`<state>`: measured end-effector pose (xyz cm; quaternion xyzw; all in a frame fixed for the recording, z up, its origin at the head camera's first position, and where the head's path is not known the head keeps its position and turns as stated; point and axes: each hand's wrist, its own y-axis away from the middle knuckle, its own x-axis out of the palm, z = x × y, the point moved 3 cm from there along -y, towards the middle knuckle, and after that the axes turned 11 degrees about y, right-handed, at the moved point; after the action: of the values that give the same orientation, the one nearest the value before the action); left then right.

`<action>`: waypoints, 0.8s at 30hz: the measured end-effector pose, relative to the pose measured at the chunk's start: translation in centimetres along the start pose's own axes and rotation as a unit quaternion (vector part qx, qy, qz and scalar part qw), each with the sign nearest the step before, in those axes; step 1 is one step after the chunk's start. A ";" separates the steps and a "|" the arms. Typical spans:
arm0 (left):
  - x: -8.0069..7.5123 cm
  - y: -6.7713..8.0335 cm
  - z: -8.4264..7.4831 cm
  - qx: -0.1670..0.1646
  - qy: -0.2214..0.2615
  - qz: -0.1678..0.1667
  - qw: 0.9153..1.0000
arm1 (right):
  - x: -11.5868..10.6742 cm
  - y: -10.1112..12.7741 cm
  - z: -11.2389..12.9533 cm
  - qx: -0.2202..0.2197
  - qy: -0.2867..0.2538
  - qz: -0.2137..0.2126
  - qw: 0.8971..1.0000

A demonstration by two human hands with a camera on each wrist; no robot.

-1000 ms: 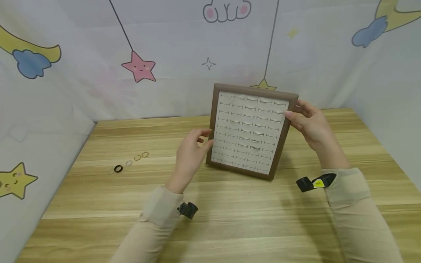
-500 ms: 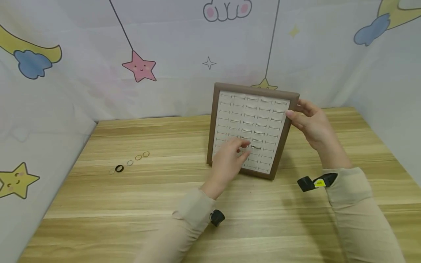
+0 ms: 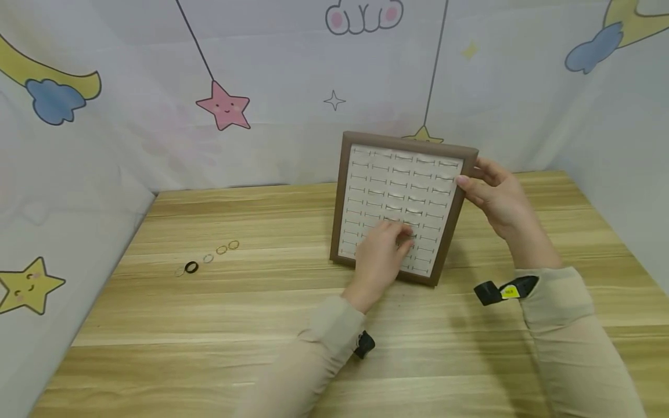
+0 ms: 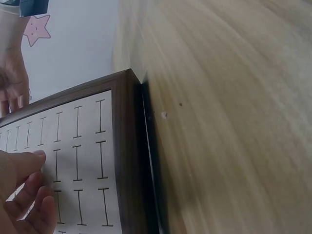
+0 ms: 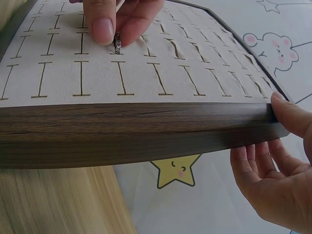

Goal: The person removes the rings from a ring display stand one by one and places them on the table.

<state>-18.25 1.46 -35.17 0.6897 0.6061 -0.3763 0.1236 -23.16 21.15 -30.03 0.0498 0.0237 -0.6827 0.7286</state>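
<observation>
A ring display board with a brown wood-look frame [image 3: 410,142] and a pale slotted panel stands leaning back on the table. My right hand [image 3: 499,200] grips its upper right edge, thumb on the front and fingers behind. In front of the lower panel is my left hand [image 3: 378,255]. The right wrist view shows its thumb and finger pinching a patterned silver ring [image 5: 117,43] right at a slot. From the left wrist camera, the left hand [image 4: 22,190] hides part of the lower slots. Some upper slots look parted, others are flat.
On the table's left lie several loose rings in a slanting row, among them a black ring [image 3: 187,269]. The wooden table [image 3: 209,348] backs onto a white curtain [image 3: 282,128] printed with stars and clouds.
My left hand has moved right, from the board's left edge to the lower middle of the panel, and now pinches the silver ring there. The right hand keeps its grip on the frame.
</observation>
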 end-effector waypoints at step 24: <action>0.1 -0.6 0.4 -0.002 -0.014 0.032 0.999 | -0.1 -0.1 -0.1 -0.003 -0.001 0.005 1.000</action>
<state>-18.91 1.45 -35.34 0.7032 0.5831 -0.3800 0.1454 -23.26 21.22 -30.11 0.0470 0.0242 -0.6788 0.7324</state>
